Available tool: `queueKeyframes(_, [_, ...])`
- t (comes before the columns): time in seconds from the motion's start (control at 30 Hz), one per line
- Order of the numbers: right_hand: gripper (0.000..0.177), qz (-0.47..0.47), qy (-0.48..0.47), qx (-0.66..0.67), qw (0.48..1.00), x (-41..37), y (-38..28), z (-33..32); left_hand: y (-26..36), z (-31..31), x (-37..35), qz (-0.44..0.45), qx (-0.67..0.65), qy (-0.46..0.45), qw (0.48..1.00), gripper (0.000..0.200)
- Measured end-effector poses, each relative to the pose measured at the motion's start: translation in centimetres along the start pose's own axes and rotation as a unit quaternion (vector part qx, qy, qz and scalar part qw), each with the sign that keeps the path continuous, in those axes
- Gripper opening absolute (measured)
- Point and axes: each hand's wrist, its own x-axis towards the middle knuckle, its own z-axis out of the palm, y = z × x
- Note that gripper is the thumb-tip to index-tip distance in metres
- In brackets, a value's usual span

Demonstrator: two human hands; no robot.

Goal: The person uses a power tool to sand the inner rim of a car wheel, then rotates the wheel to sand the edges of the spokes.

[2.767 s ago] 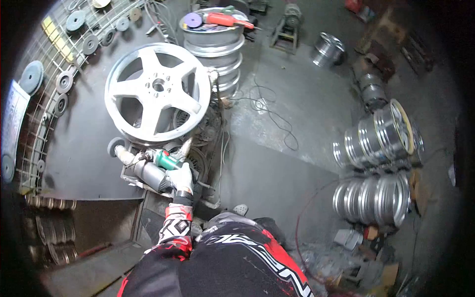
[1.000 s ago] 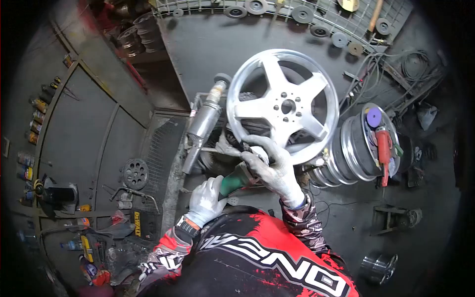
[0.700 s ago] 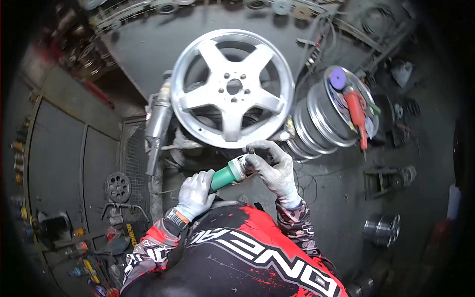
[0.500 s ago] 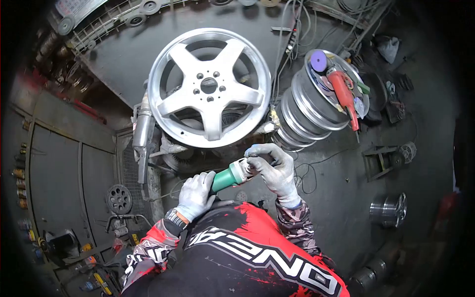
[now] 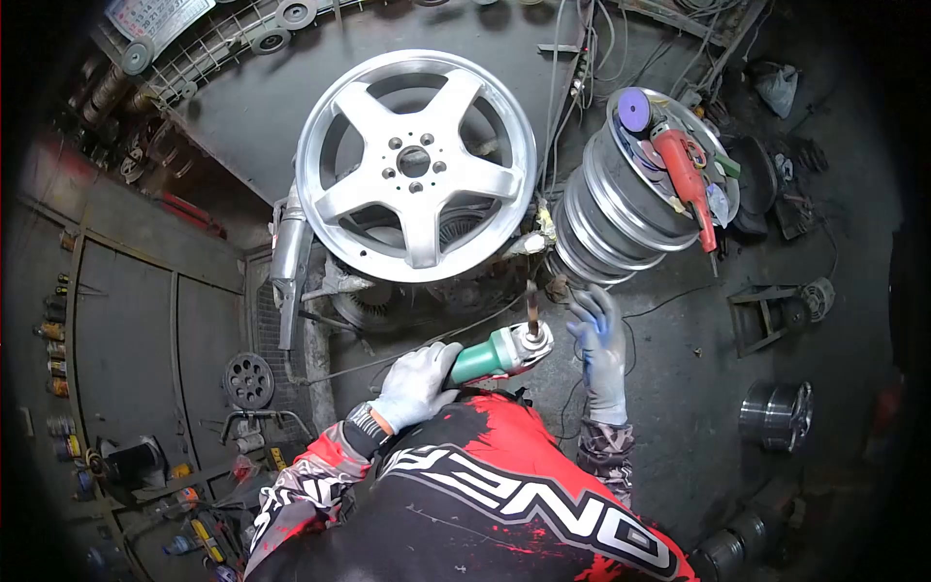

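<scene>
My left hand (image 5: 419, 384), in a pale grey work glove, is closed around the green body of an angle grinder (image 5: 477, 363). The grinder's metal head faces right, and a brownish rod-like attachment (image 5: 532, 308) stands up from it. To the right of the head is my right hand (image 5: 603, 351), gloved and blue-stained, with its fingers stretched upward and apart from the tool. A small brown clump (image 5: 558, 288) shows just left of those fingertips. Beyond both hands, a silver five-spoke alloy wheel (image 5: 419, 233) sits face-up on a stand.
A stack of rims (image 5: 606, 218) stands right of the wheel, carrying a red power tool (image 5: 684, 175) and a purple disc (image 5: 634, 110). A metal cylinder-bodied tool (image 5: 289, 257) hangs at the wheel's left. Cables (image 5: 664, 306) trail over the floor. Another rim (image 5: 776, 415) lies far right.
My right hand has come off the grinder head and moved right, its fingers straightening. The brownish attachment now shows. The grinder and my left hand have shifted slightly right in view.
</scene>
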Motion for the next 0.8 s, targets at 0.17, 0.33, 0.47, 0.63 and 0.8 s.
queueKeyframes(0.17, [0.086,0.062,0.036,0.163,0.984,-3.3,3.6,-1.0,2.7,-0.1,4.2,-0.039,-0.142,0.018,0.989,0.074])
queueKeyframes(0.33, [0.080,-0.043,0.040,0.205,0.977,-1.8,2.1,2.5,7.6,-0.4,8.2,0.007,-0.278,0.030,0.960,0.082])
queueKeyframes(0.47, [0.055,-0.051,0.124,0.240,0.961,-0.7,-2.6,3.9,9.7,-0.3,9.8,0.051,-0.327,0.019,0.943,0.083])
queueKeyframes(0.63, [0.052,-0.079,0.157,0.214,0.961,-2.0,-4.3,6.4,8.3,-0.7,8.9,0.081,-0.344,-0.011,0.935,0.083])
queueKeyframes(0.8, [0.050,-0.074,0.181,0.204,0.959,-2.0,-4.1,9.9,5.2,-2.0,7.5,0.081,-0.366,-0.038,0.926,0.082])
